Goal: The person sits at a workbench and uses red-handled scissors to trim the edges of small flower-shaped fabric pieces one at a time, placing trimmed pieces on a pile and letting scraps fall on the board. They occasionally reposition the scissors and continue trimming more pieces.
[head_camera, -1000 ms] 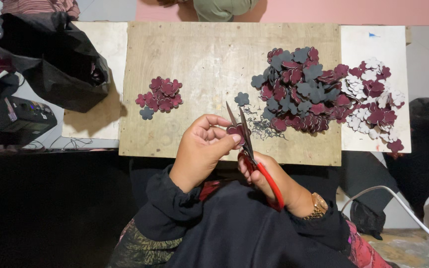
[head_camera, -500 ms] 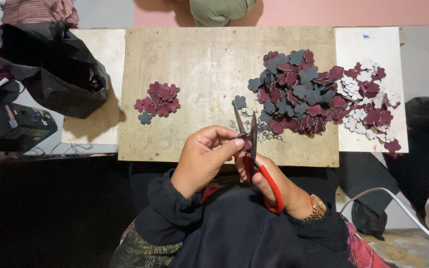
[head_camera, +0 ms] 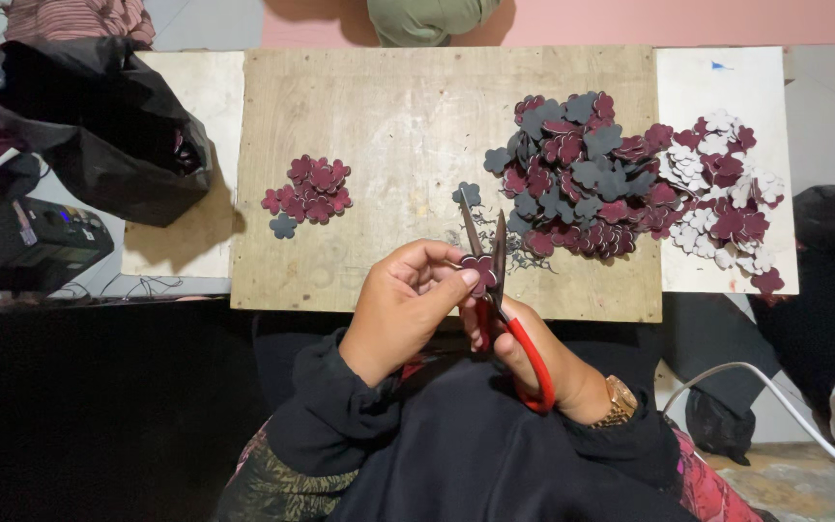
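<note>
So the biggest thing here is the wooden board across the lap, with a white panel butted up on the right and a black bag slumped off the left side. On the right of the board there's a big heap of maroon and grey flower cutouts spilling over onto the panel, where some white ones mix in, and a much smaller pile sits well apart on the left. Down at the near edge, the left hand pinches one maroon flower between thumb and fingertips, held just above the board edge. The right hand is closed around the red handles of the scissors, blades parted in a narrow V with the flower sitting right in the notch. My take on doing this bit well: keep the pinch close to the cut line so the piece doesn't flop, feed the flower into the blades by turning it rather than twisting the scissors, and take short snips near the pivot for the tight curves. Fingertips look very near the blades, so easy does it.
</note>
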A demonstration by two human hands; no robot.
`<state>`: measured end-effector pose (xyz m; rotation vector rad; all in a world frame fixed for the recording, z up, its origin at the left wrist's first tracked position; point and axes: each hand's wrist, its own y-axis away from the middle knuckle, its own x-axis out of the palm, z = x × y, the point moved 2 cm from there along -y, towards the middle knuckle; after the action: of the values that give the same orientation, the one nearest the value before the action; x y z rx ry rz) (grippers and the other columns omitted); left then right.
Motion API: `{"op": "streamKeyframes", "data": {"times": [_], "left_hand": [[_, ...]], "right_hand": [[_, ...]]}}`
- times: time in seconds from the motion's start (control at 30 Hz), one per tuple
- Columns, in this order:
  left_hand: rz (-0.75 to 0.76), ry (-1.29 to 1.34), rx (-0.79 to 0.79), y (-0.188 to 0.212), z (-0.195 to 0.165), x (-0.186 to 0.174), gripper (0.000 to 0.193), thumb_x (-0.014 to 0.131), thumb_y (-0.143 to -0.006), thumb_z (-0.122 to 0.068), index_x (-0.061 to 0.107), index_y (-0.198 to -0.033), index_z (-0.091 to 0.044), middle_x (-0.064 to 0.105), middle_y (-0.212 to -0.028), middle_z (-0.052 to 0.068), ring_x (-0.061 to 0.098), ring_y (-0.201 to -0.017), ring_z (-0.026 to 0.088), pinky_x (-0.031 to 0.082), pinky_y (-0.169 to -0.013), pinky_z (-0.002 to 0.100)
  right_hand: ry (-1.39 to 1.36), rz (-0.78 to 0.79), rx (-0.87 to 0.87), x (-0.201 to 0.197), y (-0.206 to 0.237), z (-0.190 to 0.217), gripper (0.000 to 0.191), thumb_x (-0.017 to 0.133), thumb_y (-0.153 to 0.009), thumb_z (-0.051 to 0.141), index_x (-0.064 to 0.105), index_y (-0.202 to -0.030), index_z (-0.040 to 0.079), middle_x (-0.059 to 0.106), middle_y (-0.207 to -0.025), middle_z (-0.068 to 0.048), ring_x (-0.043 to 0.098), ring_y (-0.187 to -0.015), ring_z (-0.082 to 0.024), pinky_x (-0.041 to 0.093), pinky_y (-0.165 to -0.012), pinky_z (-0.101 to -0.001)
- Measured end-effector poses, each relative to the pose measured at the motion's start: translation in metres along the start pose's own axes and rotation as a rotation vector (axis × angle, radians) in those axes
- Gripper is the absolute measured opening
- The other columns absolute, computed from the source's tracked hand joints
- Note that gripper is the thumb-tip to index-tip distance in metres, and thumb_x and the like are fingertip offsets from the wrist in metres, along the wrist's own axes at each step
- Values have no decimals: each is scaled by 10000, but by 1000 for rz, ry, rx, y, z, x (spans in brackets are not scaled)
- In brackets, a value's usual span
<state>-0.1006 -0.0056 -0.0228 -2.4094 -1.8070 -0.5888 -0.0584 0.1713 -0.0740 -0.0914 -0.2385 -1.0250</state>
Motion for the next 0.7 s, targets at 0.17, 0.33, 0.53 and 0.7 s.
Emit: {"op": "streamKeyframes", "data": {"times": [0.17,0.33,0.53,0.7], "left_hand": [[37,52,-79,0,-3,3,87,658,-962,-9,624,-1009,56,721,-836,106,704,-645,153,595,-583,308],[32,39,-106,1,-4,5,81,664,-964,5,621,-996,65,711,-813,113,694,-622,156,586,-576,306],[34,11,-83,2,-1,4,80,669,-956,1,615,-995,46,715,-808,107,701,-630,150,586,-581,296],[2,-47,-46,2,0,4,75,685,-971,-7,648,-964,57,725,-811,114,705,-674,145,580,-615,286]], "right_hand": [[55,11,-23,-1,-1,0,937,534,-868,859,537,-1219,-10,531,-976,-32,503,-881,-126,486,-809,-282],[63,6,-20,1,-3,1,952,524,-864,858,527,-1237,-18,530,-980,-36,502,-878,-124,491,-802,-281],[67,10,-25,3,-2,3,897,511,-896,832,532,-1189,-16,526,-956,-32,495,-851,-121,478,-778,-274],[120,4,-40,3,-4,3,850,481,-918,827,534,-1127,5,513,-925,-19,485,-823,-110,461,-744,-260]]}}
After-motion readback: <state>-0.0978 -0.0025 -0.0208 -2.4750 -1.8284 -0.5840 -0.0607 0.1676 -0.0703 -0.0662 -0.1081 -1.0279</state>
